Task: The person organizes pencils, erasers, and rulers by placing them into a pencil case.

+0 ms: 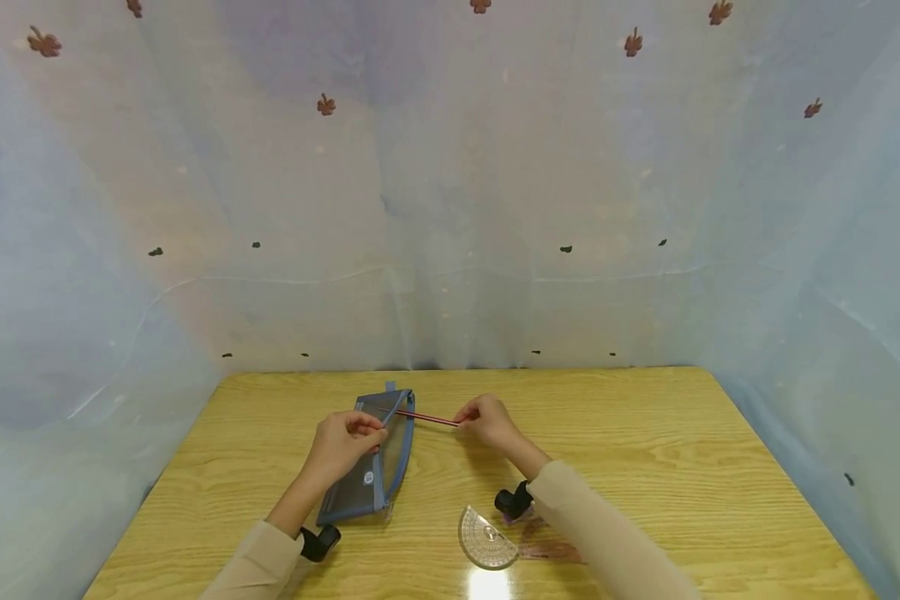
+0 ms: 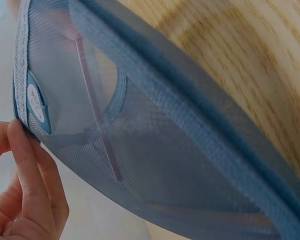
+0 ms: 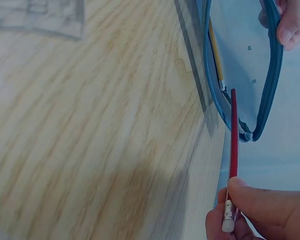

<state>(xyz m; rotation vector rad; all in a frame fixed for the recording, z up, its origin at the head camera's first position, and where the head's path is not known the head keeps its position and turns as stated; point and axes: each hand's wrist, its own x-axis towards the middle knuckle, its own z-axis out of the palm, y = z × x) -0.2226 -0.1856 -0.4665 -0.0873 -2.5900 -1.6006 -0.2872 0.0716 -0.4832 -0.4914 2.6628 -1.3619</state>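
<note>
A blue-edged mesh pencil case [image 1: 352, 492] lies on the left half of the table with its zipped mouth spread apart. My left hand [image 1: 345, 446] pinches the upper edge of that mouth, lifting it. Between the thumb and fingers of my right hand [image 1: 487, 421] is a red pencil [image 3: 234, 135], gripped near its white eraser end. The front part of the pencil reaches through the mouth and shows through the mesh in the left wrist view. A yellow pencil [image 3: 216, 52] lies inside the case.
A clear protractor [image 1: 486, 540] lies near the table's front edge. Beside it, partly under my right sleeve, is a pinkish see-through item [image 1: 551, 550]. A pale patterned curtain [image 1: 450, 208] hangs behind the wooden table [image 1: 630, 433].
</note>
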